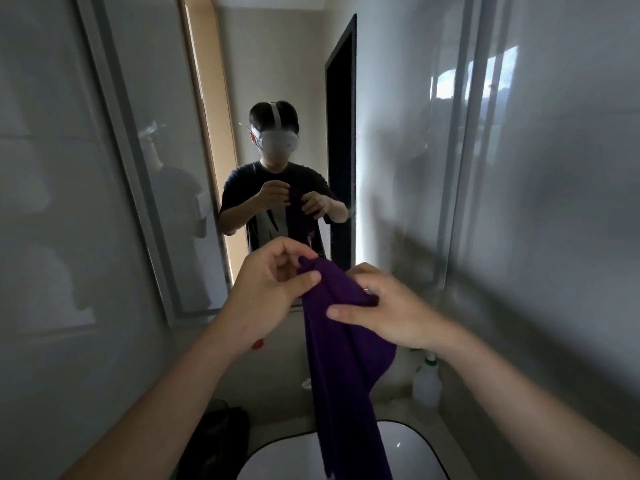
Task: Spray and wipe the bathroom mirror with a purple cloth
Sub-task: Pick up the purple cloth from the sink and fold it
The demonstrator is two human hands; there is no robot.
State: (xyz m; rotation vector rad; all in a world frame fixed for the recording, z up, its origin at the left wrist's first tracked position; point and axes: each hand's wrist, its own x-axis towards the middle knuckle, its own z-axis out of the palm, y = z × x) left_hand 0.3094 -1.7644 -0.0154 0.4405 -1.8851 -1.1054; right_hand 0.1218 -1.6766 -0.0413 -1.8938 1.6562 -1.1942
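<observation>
Grey bathroom walls close in on both sides of the head view, with the narrow mirror hanging at 12 o'clock. At centre, the left hand pinches the top corner of the purple cloth between thumb and fingertips. The right hand, just beside it at 3 o'clock, grips the cloth's upper fold, and the rest hangs down toward 6 o'clock over a white basin. I judge this two-handed hold is meant to gather or fold the cloth into a wiping pad. A white spray bottle stands at 4 o'clock on the tabletop, within reach. No label on it can be read; the reflected shirt's pale print is illegible.
</observation>
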